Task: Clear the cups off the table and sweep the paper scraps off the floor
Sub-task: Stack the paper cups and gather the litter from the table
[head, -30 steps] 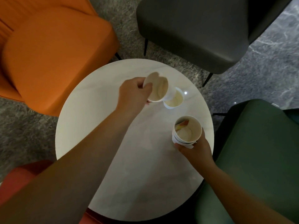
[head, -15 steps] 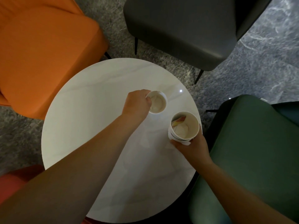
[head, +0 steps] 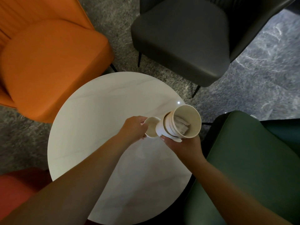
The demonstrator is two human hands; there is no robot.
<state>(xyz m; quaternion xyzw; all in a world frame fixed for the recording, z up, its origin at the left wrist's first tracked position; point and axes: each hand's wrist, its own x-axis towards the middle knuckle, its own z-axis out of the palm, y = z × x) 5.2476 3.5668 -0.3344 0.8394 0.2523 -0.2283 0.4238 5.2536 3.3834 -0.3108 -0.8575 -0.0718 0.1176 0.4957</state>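
Observation:
Over the right side of the round white table (head: 90, 127), my right hand (head: 181, 146) grips a stack of nested white paper cups (head: 181, 122) from below. The stack is tilted, mouth up and to the right, with a crumpled scrap of paper (head: 180, 125) inside the top cup. My left hand (head: 134, 129) pinches the rim of another white paper cup (head: 151, 129), held right against the stack's lower left side. No other cup stands on the table. I see no paper scraps on the floor.
Four armchairs ring the table: an orange chair (head: 48, 62) at the far left, a dark grey chair (head: 180, 39) at the far right, a green chair (head: 253, 168) close on the right, a red chair (head: 14, 190) at the near left. Grey carpet (head: 21, 140) lies between them.
My left hand has carried its cup from the table's middle to the right, up against the stack. My right hand has raised the stack and tilted it.

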